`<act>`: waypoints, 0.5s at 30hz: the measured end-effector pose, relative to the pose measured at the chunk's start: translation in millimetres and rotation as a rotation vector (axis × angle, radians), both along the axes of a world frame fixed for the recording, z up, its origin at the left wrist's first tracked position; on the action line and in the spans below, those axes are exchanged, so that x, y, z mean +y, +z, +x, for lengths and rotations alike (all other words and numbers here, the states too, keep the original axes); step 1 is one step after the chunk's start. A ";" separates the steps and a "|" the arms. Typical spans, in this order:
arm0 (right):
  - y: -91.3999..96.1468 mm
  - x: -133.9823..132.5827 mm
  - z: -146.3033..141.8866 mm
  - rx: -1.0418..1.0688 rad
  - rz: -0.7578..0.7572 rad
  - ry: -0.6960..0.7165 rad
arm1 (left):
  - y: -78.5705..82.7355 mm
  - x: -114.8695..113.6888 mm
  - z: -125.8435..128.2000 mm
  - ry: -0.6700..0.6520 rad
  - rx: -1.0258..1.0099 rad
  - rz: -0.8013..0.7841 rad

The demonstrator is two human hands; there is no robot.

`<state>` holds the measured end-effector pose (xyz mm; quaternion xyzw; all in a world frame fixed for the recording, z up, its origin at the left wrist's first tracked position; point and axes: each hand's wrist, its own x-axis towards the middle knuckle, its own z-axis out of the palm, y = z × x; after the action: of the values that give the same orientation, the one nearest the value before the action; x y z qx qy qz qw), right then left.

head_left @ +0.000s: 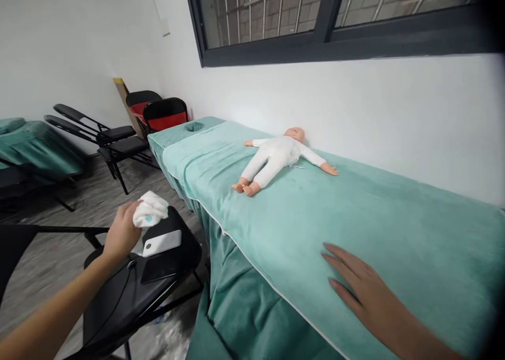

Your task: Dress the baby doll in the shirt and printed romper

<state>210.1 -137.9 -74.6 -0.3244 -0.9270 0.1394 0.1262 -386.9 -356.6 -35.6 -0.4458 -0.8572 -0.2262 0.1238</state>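
Observation:
My left hand (120, 234) is closed round a crumpled white cloth (150, 209) with a small teal mark, held over a black folding chair (118, 302). On that chair lie a white box-shaped device (162, 243) and a dark phone (158, 269). My right hand (365, 289) rests open and flat on the teal sheet of a long bed (355, 218). Further along the bed a baby doll (276, 157) in white clothes lies on its back, arms spread, head near the wall.
The bed runs along a white wall under a dark-framed barred window (315, 18). Several black folding chairs (114, 139), some with red seats, stand beyond its far end. Another teal-covered bed (35, 144) is at the left. The floor is grey.

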 end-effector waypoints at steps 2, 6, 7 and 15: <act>-5.4 -10.0 8.5 0.007 0.062 -0.021 | -24.8 -13.7 -3.0 -0.079 0.101 -0.193; -5.6 -23.9 16.1 -0.019 0.108 -0.060 | -65.5 -25.7 10.5 -0.071 -0.020 -0.521; -5.7 -26.0 17.8 -0.034 0.112 -0.068 | -71.7 -26.3 13.8 -0.059 -0.086 -0.568; -12.4 -36.5 24.4 -0.031 0.214 -0.091 | -72.9 -11.3 -7.8 0.012 -0.025 -0.727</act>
<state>234.5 -174.5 -87.0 -0.3530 -0.9228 0.0285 0.1518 -394.7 -368.0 -108.5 -0.4527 -0.8858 0.0885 -0.0518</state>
